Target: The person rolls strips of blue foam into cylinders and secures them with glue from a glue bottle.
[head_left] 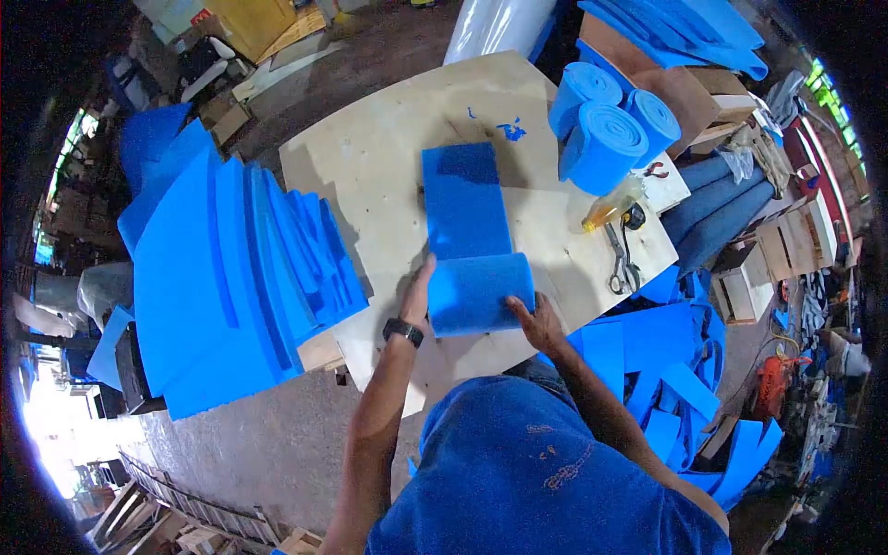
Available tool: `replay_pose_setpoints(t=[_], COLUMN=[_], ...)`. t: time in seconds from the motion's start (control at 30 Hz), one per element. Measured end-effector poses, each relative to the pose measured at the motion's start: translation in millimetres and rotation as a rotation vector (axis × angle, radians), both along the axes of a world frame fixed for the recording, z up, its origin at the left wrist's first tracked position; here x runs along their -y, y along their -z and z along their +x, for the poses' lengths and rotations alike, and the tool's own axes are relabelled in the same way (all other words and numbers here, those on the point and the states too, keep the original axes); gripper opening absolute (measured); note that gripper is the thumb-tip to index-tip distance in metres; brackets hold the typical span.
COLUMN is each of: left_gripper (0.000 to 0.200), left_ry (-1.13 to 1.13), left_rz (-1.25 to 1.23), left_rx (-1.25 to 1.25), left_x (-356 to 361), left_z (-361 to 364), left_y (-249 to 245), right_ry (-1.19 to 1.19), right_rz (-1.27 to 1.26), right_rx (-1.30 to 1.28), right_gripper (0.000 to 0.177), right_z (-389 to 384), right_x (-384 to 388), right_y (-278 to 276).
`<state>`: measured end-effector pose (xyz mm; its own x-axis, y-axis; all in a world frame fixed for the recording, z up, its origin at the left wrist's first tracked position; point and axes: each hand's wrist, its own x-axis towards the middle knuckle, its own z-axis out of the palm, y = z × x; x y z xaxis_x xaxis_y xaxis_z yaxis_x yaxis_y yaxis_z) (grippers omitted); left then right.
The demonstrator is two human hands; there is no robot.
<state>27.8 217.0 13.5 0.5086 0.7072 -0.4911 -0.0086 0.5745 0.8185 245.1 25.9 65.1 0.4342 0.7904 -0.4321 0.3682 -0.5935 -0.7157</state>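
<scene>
Blue foam roll [481, 294] lies near the worktop's [361, 157] near edge between left hand [417, 290] and right hand [539, 326], which grip its ends. Its flat strip [467, 208] runs away; scissors [622, 263] lie near the right corner, upright rolls [599, 153] beyond.
</scene>
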Motion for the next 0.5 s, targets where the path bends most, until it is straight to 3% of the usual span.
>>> replay_pose_setpoints(t=[0.1, 0.13, 0.2, 0.3, 0.4, 0.5], left_gripper=[0.083, 0.081, 0.078, 0.076, 0.079, 0.077], left_ry=[-0.116, -0.172, -0.194, -0.113, 0.111, 0.063], left_rz=[-0.03, -0.04, -0.06, -0.134, 0.108, -0.006], left_rx=[0.136, 0.17, 0.108, 0.018, -0.235, -0.089], left_x=[36.3, 45.2, 45.0, 60.2, 106.6, 161.7], left_z=[-1.4, 1.8, 2.8, -8.7, -42.1, -64.0], left_y=[-28.9, -41.0, -13.8, -2.9, 21.1, -12.8], right_ry=[0.062, 0.092, 0.141, 0.04, -0.05, 0.017], right_rz=[0.363, 0.372, 0.384, 0.304, 0.156, -0.033], right_rx=[-0.248, -0.335, -0.507, -0.508, -0.343, -0.368], right_gripper=[0.077, 0.076, 0.075, 0.077, 0.086, 0.093], right_z=[7.2, 7.1, 6.9, 21.0, 19.2, 3.0], right_x=[-26.9, -36.4, -47.9, -39.2, 4.9, 54.4], right_y=[15.1, 5.5, -11.4, 9.0, 15.0, 10.3])
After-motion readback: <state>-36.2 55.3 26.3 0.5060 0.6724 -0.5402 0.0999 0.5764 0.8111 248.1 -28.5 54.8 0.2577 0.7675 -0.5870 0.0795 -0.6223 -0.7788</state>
